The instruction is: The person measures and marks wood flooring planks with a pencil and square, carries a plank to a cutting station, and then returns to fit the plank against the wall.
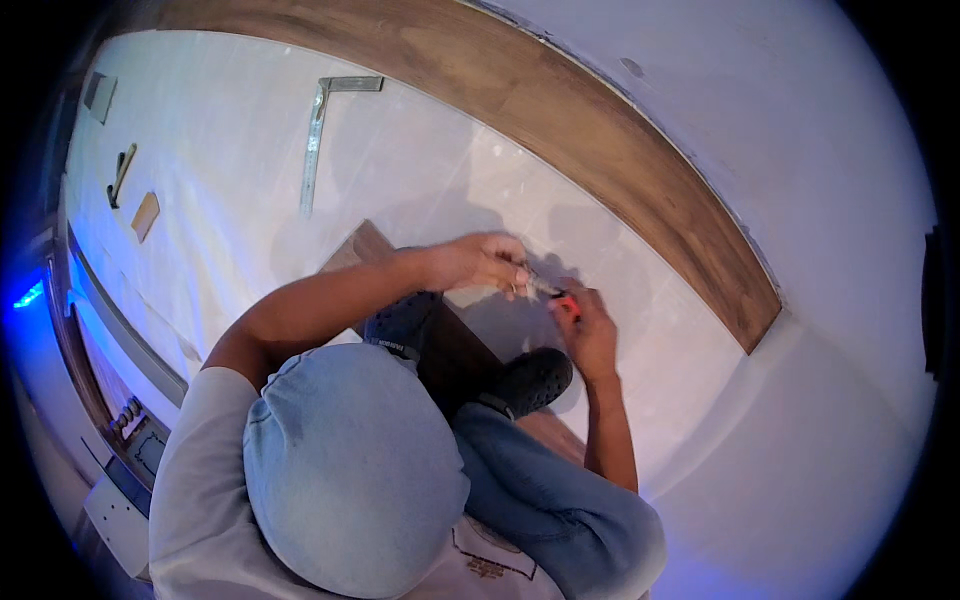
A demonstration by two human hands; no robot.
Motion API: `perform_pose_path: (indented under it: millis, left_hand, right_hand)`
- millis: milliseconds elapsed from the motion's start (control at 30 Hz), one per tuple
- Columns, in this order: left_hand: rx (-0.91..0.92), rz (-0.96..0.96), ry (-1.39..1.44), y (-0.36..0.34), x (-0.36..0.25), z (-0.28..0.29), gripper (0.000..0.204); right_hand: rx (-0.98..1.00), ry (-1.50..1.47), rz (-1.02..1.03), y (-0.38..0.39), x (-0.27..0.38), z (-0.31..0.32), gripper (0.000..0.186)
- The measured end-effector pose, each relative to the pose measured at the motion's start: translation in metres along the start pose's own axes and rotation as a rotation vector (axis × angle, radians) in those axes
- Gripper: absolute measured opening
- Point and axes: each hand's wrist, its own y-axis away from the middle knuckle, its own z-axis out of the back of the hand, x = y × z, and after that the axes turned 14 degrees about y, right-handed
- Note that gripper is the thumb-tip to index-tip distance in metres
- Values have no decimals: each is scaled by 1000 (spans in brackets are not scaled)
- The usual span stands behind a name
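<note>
My right hand (588, 325) is closed round the red handle of a utility knife (570, 305). A thin, pale-grey length reaches from the knife toward my left hand (487, 265). The left fingers are pinched at the end of that length, slightly blurred, and what they grip there is too small to make out. Both hands are above the pale floor, just beyond my dark clogs (535, 382). Under the clogs lies a brown wood plank (455, 345), partly hidden by my left arm and legs.
Wood-look planks (560, 95) run along the wall in a curved band. A metal try square (314, 150) lies on the pale floor (240, 120). To the left are a hammer (122, 175), a small wood offcut (146, 216) and a grey piece (100, 97).
</note>
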Motion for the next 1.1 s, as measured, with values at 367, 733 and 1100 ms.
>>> perform_pose_path:
  millis: [367, 733, 1100]
  left_hand:
    - [-396, -294, -518, -50, -131, 116, 26]
    - [-331, -198, -1169, -97, -180, 142, 21]
    - [-213, -337, -920, -84, -176, 143, 13]
  right_hand:
    - [-120, 622, -181, -52, -151, 92, 33]
    - [75, 634, -119, -102, -158, 91, 33]
    - [187, 647, -227, -114, -160, 88, 35]
